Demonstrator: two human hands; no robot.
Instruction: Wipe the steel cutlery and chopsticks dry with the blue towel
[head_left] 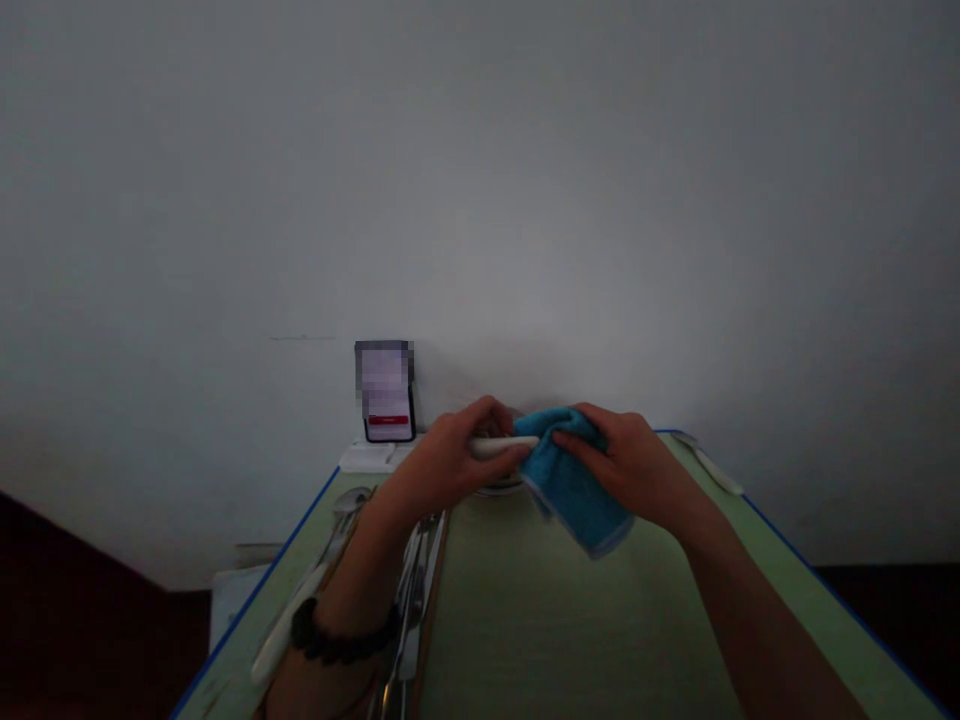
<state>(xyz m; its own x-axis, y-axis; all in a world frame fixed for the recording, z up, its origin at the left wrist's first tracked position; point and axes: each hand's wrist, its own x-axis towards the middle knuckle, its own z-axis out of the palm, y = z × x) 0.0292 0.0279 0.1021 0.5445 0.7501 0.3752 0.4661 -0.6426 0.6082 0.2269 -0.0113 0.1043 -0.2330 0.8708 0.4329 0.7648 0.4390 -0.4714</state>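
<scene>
My left hand (pixel 450 455) is closed round the white handle of a utensil (pixel 499 446), held above the far part of the green table (pixel 517 610). My right hand (pixel 630 455) is closed on a blue cloth (pixel 574 490), which is wrapped over the utensil's other end, so that end is hidden. The cloth hangs down toward the table. A dark bead bracelet (pixel 341 640) sits on my left wrist.
Several pieces of cutlery (pixel 416 590) lie on the table's left side under my left forearm. A phone (pixel 386 392) stands lit against the white wall at the table's far end. A white utensil (pixel 712 465) lies at the far right edge.
</scene>
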